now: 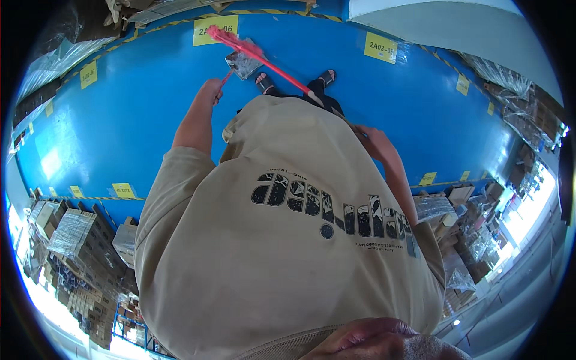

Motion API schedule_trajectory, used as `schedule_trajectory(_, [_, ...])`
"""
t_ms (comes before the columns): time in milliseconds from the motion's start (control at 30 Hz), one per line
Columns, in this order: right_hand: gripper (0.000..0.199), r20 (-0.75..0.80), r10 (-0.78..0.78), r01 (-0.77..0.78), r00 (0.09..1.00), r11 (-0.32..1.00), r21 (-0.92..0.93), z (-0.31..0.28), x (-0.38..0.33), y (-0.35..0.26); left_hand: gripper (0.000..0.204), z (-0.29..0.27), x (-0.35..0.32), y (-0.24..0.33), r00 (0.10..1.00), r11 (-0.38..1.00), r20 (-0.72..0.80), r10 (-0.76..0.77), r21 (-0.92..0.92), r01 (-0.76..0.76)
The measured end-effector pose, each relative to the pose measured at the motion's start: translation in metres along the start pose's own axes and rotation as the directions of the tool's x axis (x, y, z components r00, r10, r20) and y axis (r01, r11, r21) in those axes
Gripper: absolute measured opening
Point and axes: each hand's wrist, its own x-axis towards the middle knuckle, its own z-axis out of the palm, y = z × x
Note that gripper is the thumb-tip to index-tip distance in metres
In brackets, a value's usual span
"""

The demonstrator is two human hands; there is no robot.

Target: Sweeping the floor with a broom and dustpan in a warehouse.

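My left hand (212, 90) is closed around the thin red handle of a dustpan (245, 65). The pan looks greyish and shiny, and it sits low near the floor, just left of my feet. On the other side, my right hand (373, 141) grips the dark upper end of a long broom (288, 78), partly hidden by my shirt. Its red shaft slants up and left across the front of my feet. The fuzzy pink-red broom head lies beyond the dustpan, close to a yellow floor label (204, 37); part of it overlaps the pan.
The blue floor (138, 96) carries several yellow labels and black-and-yellow border tape. My sandalled feet (264, 82) stand near the dustpan. Wrapped pallets and stacked boxes (75, 234) line the left and right sides. A pale surface (432, 21) curves across the top right.
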Motion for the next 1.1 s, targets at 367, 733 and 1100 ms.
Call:
schedule_trajectory(367, [0.024,-0.14,0.117,-0.14,0.983,0.977,-0.163,-0.005,-0.005,0.01,0.018,-0.014,-0.008,-0.014,0.999,0.999,-0.038,-0.005,-0.041,0.004])
schedule_trajectory(733, [0.026,0.019,0.076,-0.076,0.997,0.997,-0.007,0.011,0.006,-0.003,0.026,-0.02,-0.013,-0.006,0.999,1.0,-0.049,-0.003,0.003,0.003])
schedule_trajectory(1100, [0.029,0.253,0.283,-0.352,0.925,0.888,0.296,-0.038,-0.021,-0.011,0.022,-0.015,-0.004,-0.003,1.0,1.0,-0.009,-0.017,-0.012,0.017])
